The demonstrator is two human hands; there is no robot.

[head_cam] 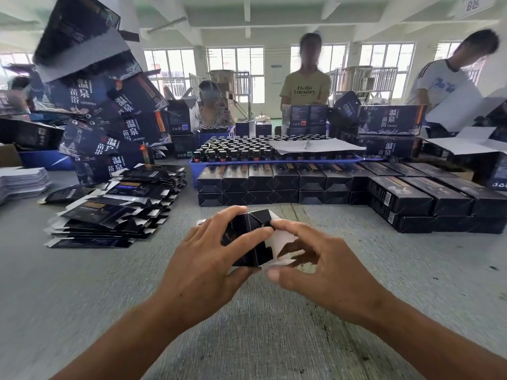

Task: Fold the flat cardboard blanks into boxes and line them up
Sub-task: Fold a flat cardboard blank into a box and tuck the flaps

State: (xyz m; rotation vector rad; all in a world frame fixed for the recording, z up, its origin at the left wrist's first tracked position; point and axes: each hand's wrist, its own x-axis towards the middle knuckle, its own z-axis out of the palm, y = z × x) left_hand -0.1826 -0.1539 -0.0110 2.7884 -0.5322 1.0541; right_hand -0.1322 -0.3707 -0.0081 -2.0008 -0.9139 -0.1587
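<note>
Cardboard box [248, 238], half formed, was held just above the grey table [82, 292] between both hands. It was glossy black outside and white inside, with its near end open and white flaps [282, 239] splayed toward the right. The left hand [208, 266] was wrapped around the dark body, fingers over the top and thumb beneath. The right hand [315, 266] was curled at the open end, a fingertip pressed on a flap; whether the flap was pinched could not be told. A blue tray [274, 161] behind was filled with dark-capped bottles [238, 148], partly covered by a white sheet [315, 146]. Finished boxes [274, 183] were lined up in two tiers before the tray. Flat blanks [115, 207] were stacked to the left, below a leaning pile of larger printed cartons [109, 119].
</note>
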